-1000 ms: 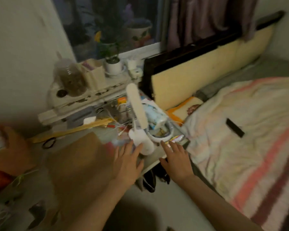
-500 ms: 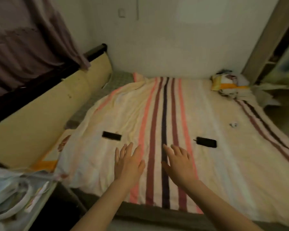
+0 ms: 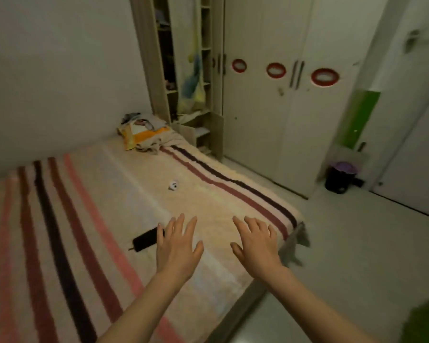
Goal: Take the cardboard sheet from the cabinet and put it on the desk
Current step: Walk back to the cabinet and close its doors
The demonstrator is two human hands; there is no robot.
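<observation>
My left hand (image 3: 177, 246) and my right hand (image 3: 256, 241) hover palm down over the striped bed, fingers spread, holding nothing. Across the room stands a white cabinet (image 3: 265, 100) with closed doors and red rings on them. Beside it is an open beige shelf unit (image 3: 183, 70) with several compartments. No cardboard sheet shows in this view, and the desk is out of view.
The striped blanket (image 3: 72, 231) covers the bed at left. On it lie a black phone (image 3: 145, 240), a small white object (image 3: 173, 184) and a bundle of cloth (image 3: 144, 134). A dark bin (image 3: 339, 177) stands on the pale floor (image 3: 357, 256) by a green panel (image 3: 359, 120).
My view has swung right, from the cluttered desk and window, across the bed, to the cabinet and shelf unit. Both hands stayed spread and empty in front of me.
</observation>
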